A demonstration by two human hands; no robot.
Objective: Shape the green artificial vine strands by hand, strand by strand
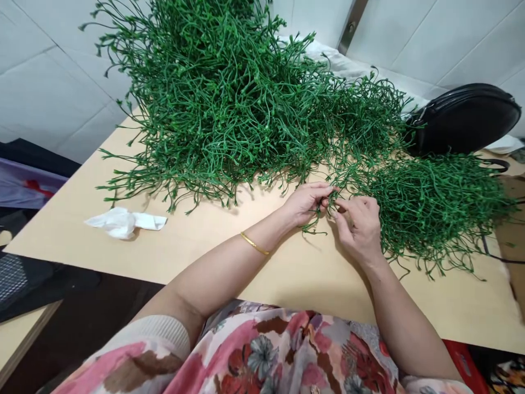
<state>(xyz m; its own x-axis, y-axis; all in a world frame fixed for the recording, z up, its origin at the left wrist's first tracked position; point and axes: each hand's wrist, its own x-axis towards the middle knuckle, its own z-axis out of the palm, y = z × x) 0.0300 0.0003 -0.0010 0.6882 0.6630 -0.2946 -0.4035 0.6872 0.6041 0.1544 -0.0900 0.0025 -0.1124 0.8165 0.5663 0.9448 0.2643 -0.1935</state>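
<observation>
Near the middle of the table, my left hand has its fingers closed on a thin green stem piece, whose ends hang below the palm. My right hand is just to the right, its thumb and forefinger pinched at the same green stems, close to the left fingertips. A large heap of green plastic stems with small forked tips lies beyond both hands. Another pile of green stems is beside my right hand, on the right of the table.
A crumpled white tissue lies on the pale table at the left. A black round bag stands at the back right, near a tiled wall. Dark and purple items are beyond the left edge; a brown carton is at the right.
</observation>
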